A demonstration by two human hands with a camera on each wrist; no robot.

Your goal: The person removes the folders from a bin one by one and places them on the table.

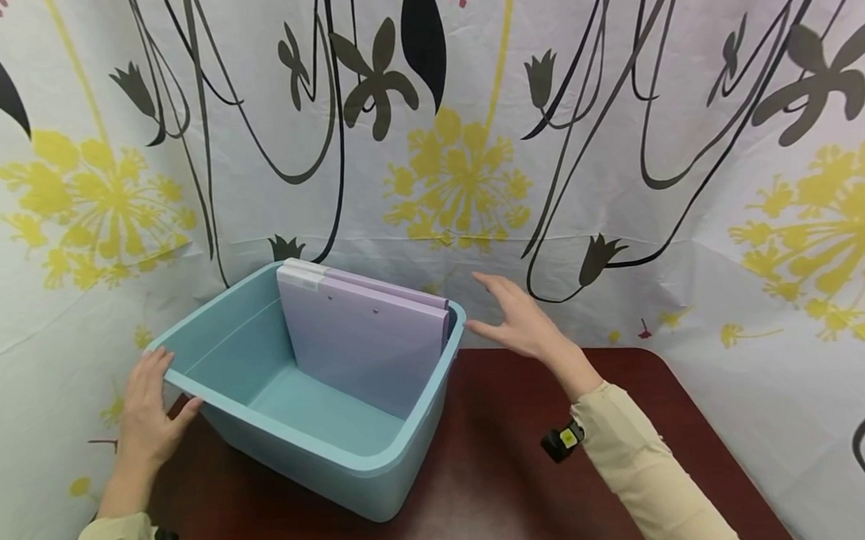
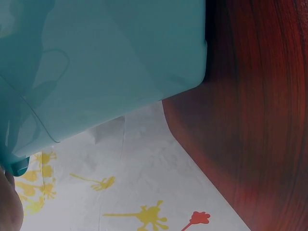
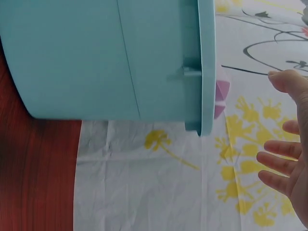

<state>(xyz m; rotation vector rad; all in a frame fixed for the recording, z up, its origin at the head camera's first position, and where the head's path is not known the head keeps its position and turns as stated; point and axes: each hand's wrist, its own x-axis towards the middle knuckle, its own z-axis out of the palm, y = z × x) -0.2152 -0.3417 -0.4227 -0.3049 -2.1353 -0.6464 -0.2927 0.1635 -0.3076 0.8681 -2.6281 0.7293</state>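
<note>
A light blue plastic tub (image 1: pixel 312 444) stands on the table. Inside it, two lilac binders (image 1: pixel 366 339) lean upright side by side against the far wall, their top edges at rim height. My left hand (image 1: pixel 145 411) is at the tub's near left corner, fingertips touching the rim, thumb stretched out apart from the fingers. Only a sliver of that hand shows in the left wrist view. My right hand (image 1: pixel 520 317) hovers beyond the tub's far right corner, fingers spread and nothing in them. The right wrist view has this hand (image 3: pixel 293 144) apart from the rim.
The dark red-brown wooden table (image 1: pixel 539 496) extends to the right of the tub. A white cloth (image 1: pixel 450 183) printed with yellow, grey and red plants hangs behind and around the table. A small black device (image 1: pixel 562 441) sits at my right wrist.
</note>
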